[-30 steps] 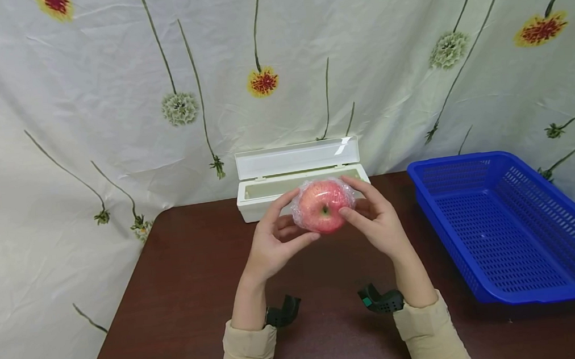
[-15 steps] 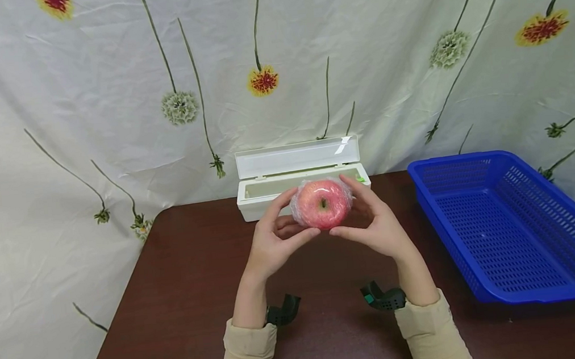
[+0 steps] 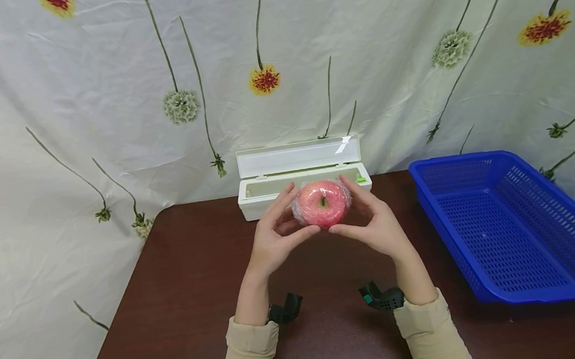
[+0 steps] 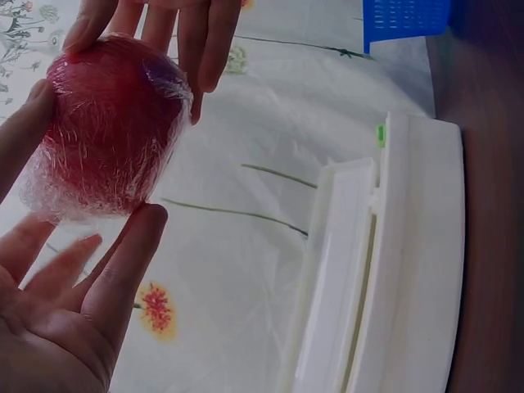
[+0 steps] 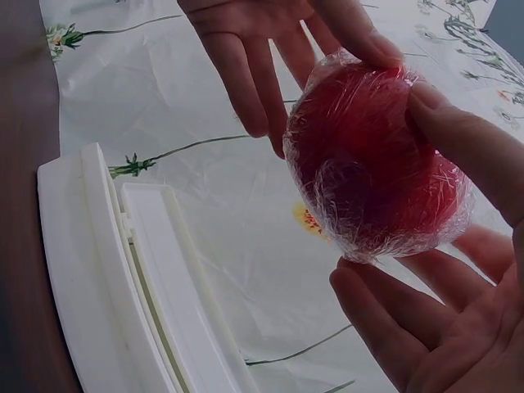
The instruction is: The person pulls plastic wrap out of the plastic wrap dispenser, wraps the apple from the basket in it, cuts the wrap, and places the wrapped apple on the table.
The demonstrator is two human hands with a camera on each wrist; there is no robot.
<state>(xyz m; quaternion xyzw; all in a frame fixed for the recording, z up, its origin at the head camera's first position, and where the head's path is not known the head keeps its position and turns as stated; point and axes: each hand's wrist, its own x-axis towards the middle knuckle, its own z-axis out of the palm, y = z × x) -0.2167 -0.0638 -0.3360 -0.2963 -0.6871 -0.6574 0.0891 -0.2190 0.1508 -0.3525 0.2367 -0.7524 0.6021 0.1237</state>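
Observation:
A red apple [image 3: 322, 202] in crinkled clear plastic wrap is held up over the table, stem side toward the head camera. My left hand [image 3: 272, 235] grips its left side between thumb and fingers, and my right hand [image 3: 376, 226] grips the right side the same way. Both thumbs press at its lower edge. Seen from the left wrist, wrap bunches on the apple [image 4: 110, 123] near the left fingertips. In the right wrist view, the right thumb and index fingertip touch the wrapped apple [image 5: 368, 147] on opposite sides.
Behind the hands stands a long white box [image 3: 264, 207], its lid [image 3: 296, 157] raised and a small green piece [image 3: 361, 179] at its right end. A blue perforated basket [image 3: 447, 245] sits on the brown table [image 3: 175, 303] at right. Flowered cloth [image 3: 119, 74] hangs behind.
My right thumb has slid from the apple's face down to its lower edge. The apple has turned slightly and the box's green piece has come into view. Left fingertips have shifted a little.

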